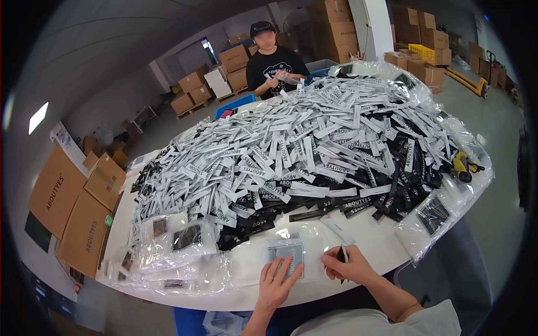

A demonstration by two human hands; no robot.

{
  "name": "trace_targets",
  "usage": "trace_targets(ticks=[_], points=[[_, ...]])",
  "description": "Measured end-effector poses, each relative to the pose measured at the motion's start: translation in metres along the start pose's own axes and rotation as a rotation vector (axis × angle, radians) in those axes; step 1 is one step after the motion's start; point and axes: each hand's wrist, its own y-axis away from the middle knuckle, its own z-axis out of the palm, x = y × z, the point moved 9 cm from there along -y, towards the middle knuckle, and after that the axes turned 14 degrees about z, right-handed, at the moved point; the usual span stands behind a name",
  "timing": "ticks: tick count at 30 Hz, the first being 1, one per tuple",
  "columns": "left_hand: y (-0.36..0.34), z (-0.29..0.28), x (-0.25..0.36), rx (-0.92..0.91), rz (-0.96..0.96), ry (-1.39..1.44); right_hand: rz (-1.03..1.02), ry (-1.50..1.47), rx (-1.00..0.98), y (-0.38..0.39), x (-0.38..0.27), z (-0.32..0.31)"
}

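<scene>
My left hand [276, 285] lies with its fingers spread on a clear plastic bag [249, 259] at the table's near edge. Under the fingertips shows a grey printed panel [288, 255]. Just to the right, my right hand [354, 269] pinches a narrow black strip packet [342, 255], held upright and partly hidden by the fingers. A single white strip packet [337, 231] lies on the table beyond that hand. Farther back spreads a large heap of white strip packets [269, 148], mixed with black strip packets [400, 193] along its near and right sides.
Stacked clear bags [204, 255] lie left of my hands; another bag [420, 232] lies right. Yellow-and-black scissors or a similar tool [462, 167] rests at the right edge. Across the table stands a person [274, 70], hands raised together. Cardboard boxes [84, 224] stand at left.
</scene>
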Motion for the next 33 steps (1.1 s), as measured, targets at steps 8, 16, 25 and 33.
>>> trace_targets(ticks=[8,16,25,33], points=[[-0.029,-0.048,0.02,0.268,-0.221,0.296,-0.788,0.454,0.465,0.071,-0.051,0.016],[-0.013,0.006,0.024,0.224,-0.528,0.783,-0.72,0.534,0.082,0.04,-0.038,0.031],[-0.004,0.019,0.019,0.364,-0.609,0.869,-0.793,0.614,0.084,0.047,-0.045,0.031],[-0.022,0.008,0.01,0.258,-0.482,0.486,-0.985,0.746,0.32,0.053,-0.036,0.028]])
